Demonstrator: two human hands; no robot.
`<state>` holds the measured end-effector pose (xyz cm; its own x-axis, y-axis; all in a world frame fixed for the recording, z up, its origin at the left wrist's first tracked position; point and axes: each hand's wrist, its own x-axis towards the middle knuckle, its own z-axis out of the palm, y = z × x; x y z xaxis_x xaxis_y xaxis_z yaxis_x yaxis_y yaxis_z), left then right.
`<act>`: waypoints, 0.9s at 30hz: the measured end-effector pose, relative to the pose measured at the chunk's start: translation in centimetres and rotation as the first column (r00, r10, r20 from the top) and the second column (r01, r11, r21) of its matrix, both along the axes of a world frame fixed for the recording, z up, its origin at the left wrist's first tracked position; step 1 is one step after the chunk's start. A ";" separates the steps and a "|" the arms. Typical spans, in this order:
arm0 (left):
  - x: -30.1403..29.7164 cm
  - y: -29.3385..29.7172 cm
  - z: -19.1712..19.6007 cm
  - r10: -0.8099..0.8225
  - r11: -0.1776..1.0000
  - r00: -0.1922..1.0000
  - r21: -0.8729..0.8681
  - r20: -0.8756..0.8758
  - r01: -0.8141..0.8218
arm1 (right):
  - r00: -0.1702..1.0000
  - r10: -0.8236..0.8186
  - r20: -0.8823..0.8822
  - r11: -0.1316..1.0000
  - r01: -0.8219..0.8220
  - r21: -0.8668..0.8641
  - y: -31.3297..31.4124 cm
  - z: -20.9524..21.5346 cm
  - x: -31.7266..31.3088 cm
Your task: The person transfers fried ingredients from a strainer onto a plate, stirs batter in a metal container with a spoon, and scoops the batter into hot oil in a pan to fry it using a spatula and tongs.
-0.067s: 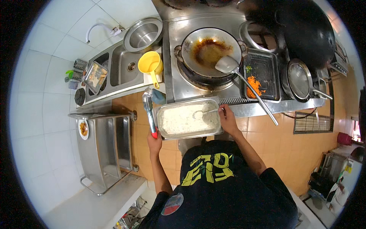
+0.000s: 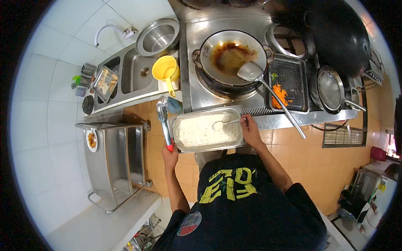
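On the far left there is a white tiled wall and a steel trolley (image 2: 113, 167) with a small plate of food (image 2: 91, 139). Behind it a double sink (image 2: 125, 77) carries a yellow jug (image 2: 165, 69) on its edge.

The left hand (image 2: 169, 154) is closed around the red end of steel tongs (image 2: 163, 121), which point away from the body, beside the tray. The tray of white rice (image 2: 207, 130) lies at the front edge of the steel bench (image 2: 284, 119), partly over the floor. The right hand (image 2: 250, 127) is closed on a spoon (image 2: 228, 122) whose bowl sits in the rice.

I think the tray could tip or slide off, because it hangs over the edge and neither hand grips it; a hard push with the spoon may cause this.

Further right stand a wok (image 2: 229, 56) with brown residue and a ladle (image 2: 268, 90), then a dark tray with carrot shreds (image 2: 281, 96). The floor has orange tiles.
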<state>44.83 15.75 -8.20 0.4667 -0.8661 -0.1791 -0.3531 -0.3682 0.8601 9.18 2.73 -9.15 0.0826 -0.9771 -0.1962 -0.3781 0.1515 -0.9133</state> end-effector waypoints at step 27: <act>1.1 -1.8 -3.4 0.131 0.989 0.978 -0.048 -0.160 -0.141 | 0.931 -0.099 -0.352 0.884 -0.080 -0.460 -1.8 3.6 4.6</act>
<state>45.91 13.97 -11.60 0.5512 -0.8075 -0.2099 -0.1633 -0.3511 0.9220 13.78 0.90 -5.60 0.0854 -0.9617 0.2605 -0.6897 -0.2457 -0.6811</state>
